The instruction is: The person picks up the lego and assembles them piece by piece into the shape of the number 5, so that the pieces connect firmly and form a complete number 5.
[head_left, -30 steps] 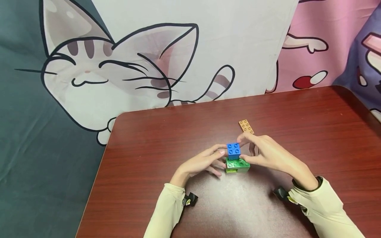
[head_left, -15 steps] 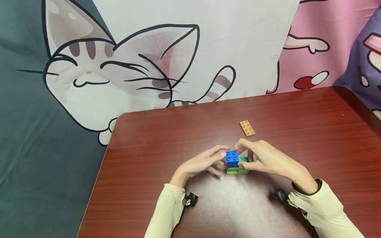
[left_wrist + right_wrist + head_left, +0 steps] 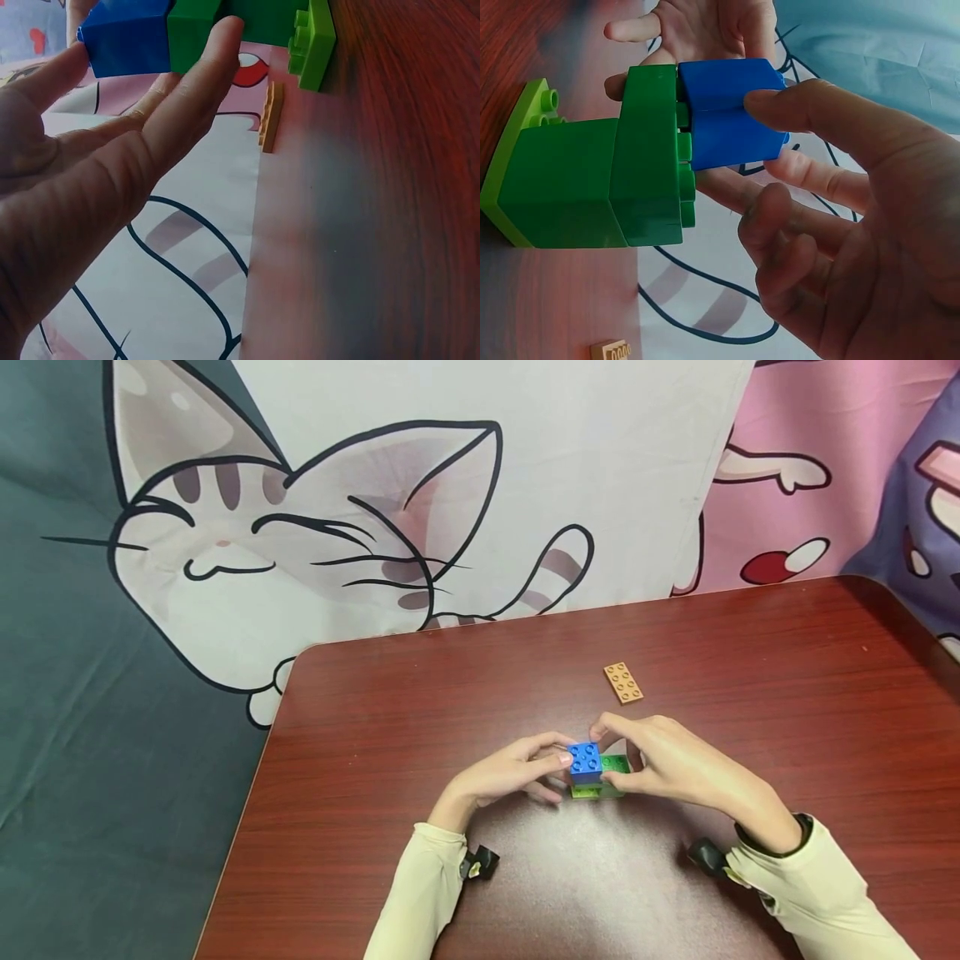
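So there's a dark red-brown wood table (image 3: pixel 360 752) filling most of the lower head view, and behind it a printed cloth backdrop (image 3: pixel 637 460) with a smiling cartoon cat (image 3: pixel 240 552) at upper left. A flat tan 2x4 plate (image 3: pixel 623 683), studs up, lies on its own right of centre, a bit above the hands. Cream sleeves (image 3: pixel 821 885) come in from the bottom, with a black wrist device (image 3: pixel 480 863) showing by the left cuff.

What gets in the way from above: the right thumb plus the blue 2x2 brick (image 3: pixel 584 762) cover a good chunk of the greens.

The bricks are below and right of centre. Blue one's glossy, four studs up top, over one end of a long green brick (image 3: pixel 649 157). A green stud peeks out between them in the right wrist view, so can't tell if it's fully seated. Under that there's a lower green brick (image 3: pixel 562 184), then a lime plate (image 3: pixel 508 146) on the table with some bare studs.

Right hand (image 3: pixel 667 760) is pinching the blue brick, thumb against finger. Left hand (image 3: pixel 504 772) has its fingers fairly straight, thumb touching the blue brick's left side.
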The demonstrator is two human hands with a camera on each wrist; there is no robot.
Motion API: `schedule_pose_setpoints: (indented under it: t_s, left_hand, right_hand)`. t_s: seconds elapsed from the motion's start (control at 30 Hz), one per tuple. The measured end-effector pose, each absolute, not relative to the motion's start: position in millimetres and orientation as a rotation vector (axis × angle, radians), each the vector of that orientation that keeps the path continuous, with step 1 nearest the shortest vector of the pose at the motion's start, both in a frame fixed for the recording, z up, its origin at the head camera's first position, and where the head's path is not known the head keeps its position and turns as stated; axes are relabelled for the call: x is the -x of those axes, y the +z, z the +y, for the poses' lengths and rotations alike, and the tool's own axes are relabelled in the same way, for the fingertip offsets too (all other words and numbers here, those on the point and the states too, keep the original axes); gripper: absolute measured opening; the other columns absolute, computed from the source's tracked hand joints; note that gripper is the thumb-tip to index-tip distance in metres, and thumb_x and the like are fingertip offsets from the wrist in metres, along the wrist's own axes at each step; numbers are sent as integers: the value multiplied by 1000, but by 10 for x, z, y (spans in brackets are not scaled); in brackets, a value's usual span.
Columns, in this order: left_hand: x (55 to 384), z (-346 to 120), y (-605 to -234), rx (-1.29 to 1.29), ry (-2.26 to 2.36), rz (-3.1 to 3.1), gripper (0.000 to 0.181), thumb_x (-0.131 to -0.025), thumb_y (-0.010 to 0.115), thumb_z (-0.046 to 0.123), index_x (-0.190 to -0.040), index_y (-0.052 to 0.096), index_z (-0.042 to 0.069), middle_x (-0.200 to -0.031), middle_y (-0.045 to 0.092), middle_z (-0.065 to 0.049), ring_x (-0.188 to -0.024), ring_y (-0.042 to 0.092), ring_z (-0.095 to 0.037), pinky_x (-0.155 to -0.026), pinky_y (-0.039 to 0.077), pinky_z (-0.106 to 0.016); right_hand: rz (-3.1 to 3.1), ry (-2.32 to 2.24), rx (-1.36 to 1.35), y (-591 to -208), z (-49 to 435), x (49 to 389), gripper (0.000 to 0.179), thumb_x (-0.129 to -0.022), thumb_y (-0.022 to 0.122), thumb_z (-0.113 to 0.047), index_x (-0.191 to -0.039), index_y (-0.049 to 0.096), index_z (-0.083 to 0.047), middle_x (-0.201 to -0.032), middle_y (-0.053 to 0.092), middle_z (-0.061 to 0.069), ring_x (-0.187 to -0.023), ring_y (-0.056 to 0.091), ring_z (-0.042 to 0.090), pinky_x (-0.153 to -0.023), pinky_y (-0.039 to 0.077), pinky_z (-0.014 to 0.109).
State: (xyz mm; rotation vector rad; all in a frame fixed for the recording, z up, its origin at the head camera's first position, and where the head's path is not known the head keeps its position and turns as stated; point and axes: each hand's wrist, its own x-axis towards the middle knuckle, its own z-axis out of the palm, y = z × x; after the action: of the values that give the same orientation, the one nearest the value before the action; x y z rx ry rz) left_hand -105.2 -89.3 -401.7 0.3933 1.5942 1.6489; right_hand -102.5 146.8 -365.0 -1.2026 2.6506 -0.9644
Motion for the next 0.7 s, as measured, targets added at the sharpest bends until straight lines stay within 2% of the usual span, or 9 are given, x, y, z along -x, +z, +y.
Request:
schedule_pose_setpoints:
  t_s: [0.3,0.53,0.7]
  left_hand:
    - [1059,-891,-4043,-411,1667,1612,36,-98,47,14,-130,40,0,-110,58,-15,-97,59,-43,-81,51,-47]
    - [1041,-870,-4045,-376,1700,1604,35,-97,50,11,-128,39,1,-105,59,-15,-95,55,-50,-82,49,-51]
    - [1033,-854,-4021,-348,1719,1591,34,-96,50,9,-127,38,0,-103,58,-15,-94,55,-49,-83,48,-53]
  right_hand:
    - [2655,-994,1239,-3673,1462,1031,33,-72,72,-12,-99,56,-22,-81,60,-14,-53,45,1,-45,38,17]
    - [2623,-1007,1271,-3672,1475,1048,33,-72,71,-11,-98,55,-24,-80,59,-16,-52,44,1,-44,37,17]
    - [2607,-1052,1295,-3678,1476,1057,34,-71,72,-9,-97,56,-24,-79,59,-17,-49,40,-3,-42,36,16]
